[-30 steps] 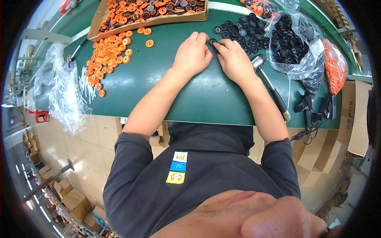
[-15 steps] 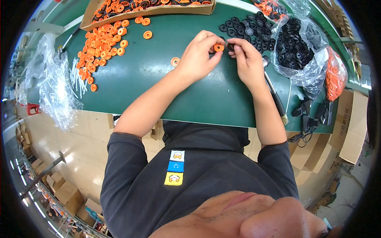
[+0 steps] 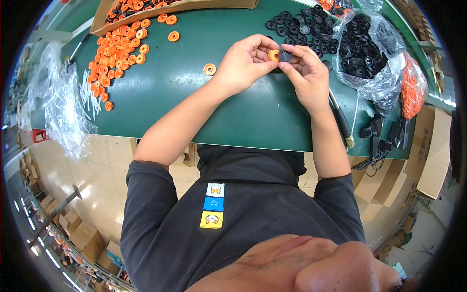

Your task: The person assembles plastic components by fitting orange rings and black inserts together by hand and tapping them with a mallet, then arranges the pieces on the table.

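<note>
L hand [image 3: 244,64] fingers pinch orange disc [image 3: 274,55]; R hand [image 3: 310,72] fingers pinch blk disc [image 3: 285,57] just beside it, abv green bench [image 3: 248,119]. Loose orange pc [image 3: 209,69] nr L wrist.

Left hand [image 3: 244,64] pinches orange disc [image 3: 273,55]; right hand [image 3: 311,73] black disc [image 3: 285,56], close together above green table [image 3: 243,117].

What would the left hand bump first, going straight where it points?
Probably the black disc in the right hand, just past the orange disc in the left hand; they might be touching.
</note>
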`<state>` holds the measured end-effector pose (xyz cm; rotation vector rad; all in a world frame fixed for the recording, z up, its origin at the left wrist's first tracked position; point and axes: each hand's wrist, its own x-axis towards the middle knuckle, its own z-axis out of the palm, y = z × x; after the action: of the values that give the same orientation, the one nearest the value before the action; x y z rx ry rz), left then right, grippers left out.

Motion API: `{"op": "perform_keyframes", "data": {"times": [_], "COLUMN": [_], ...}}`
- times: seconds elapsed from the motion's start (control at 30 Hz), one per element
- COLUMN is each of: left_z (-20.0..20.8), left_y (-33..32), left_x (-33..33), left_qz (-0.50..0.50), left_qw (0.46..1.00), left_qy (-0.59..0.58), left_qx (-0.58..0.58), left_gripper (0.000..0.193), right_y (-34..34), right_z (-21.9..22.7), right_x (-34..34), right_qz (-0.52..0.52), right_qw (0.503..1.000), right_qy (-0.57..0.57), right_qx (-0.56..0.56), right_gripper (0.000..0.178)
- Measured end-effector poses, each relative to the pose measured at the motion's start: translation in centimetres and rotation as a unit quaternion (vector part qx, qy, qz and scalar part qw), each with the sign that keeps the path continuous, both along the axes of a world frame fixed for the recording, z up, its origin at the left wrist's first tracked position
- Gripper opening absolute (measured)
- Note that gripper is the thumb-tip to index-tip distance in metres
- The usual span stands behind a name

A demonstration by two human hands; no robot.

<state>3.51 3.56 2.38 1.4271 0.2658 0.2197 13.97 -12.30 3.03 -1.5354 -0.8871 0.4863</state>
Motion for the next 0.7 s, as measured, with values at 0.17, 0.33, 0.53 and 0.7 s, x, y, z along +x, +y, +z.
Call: {"op": "perform_keyframes", "data": {"times": [0.17, 0.33, 0.53, 0.7], "left_z": [-0.3, -0.4, -0.2, -0.2], "left_y": [0.4, -0.2, 0.1, 0.2], "left_x": [0.1, 0.0, 0.0, -0.2], "left_qz": [-0.018, 0.002, -0.018, -0.034], "left_qw": [1.0, 0.999, 0.999, 0.999], "left_qy": [0.008, -0.031, -0.041, -0.035], "left_qx": [-0.012, -0.03, 0.012, -0.014], "left_gripper": [0.035, 0.032, 0.034, 0.037], "right_y": [0.0, 0.1, -0.1, -0.1], "right_z": [-0.3, 0.7, 0.8, 0.5], "right_x": [0.1, 0.1, 0.5, 0.6], "right_qz": [-0.042, -0.052, -0.055, -0.044], "right_qw": [0.999, 0.991, 0.969, 0.962], "right_qy": [0.002, -0.125, -0.242, -0.271], "right_qx": [0.017, -0.003, 0.007, 0.016], "right_gripper": [0.034, 0.033, 0.034, 0.035]}}
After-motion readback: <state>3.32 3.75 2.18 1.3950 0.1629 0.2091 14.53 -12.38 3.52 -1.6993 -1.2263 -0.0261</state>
